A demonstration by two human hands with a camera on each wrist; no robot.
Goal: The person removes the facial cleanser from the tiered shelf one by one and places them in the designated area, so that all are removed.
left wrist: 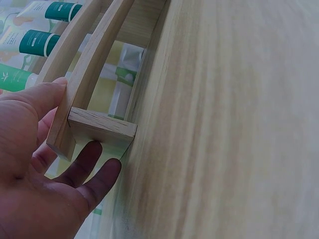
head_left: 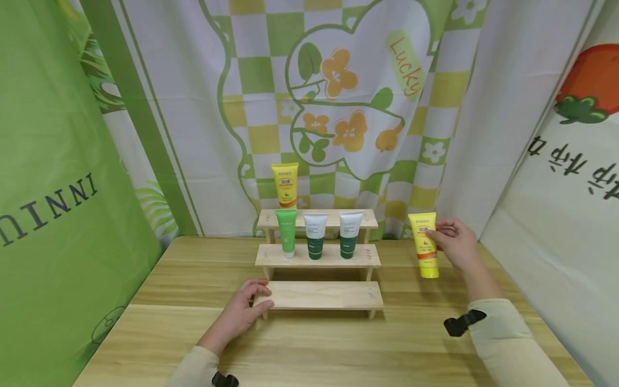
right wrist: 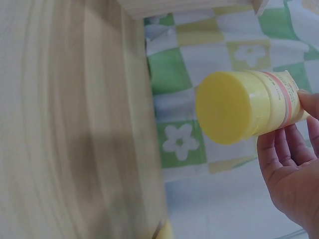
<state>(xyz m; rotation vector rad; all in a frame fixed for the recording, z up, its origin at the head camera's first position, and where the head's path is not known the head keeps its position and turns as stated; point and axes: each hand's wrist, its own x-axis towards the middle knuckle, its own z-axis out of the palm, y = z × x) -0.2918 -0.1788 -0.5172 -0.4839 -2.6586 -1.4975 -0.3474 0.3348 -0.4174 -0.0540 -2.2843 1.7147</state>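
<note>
In the head view my right hand (head_left: 456, 242) holds a yellow squeeze tube (head_left: 425, 244) upright at the right, thumb across its front, cap downward. The right wrist view shows its round yellow cap (right wrist: 224, 107) apart from the tabletop, with my fingers behind the tube. At the left end of the lowest step of a wooden tiered stand (head_left: 319, 295) is my left hand (head_left: 244, 309). Its thumb lies on the plank's edge and its fingers curl round the end beside the short leg (left wrist: 102, 127).
A second yellow tube (head_left: 286, 185) stands on the top step. On the middle step are a green tube (head_left: 287, 234) and two white-and-dark-green tubes, one central (head_left: 315, 236) and one right (head_left: 350, 235). Behind the wooden table (head_left: 309, 349) hangs a patterned curtain (head_left: 261, 75).
</note>
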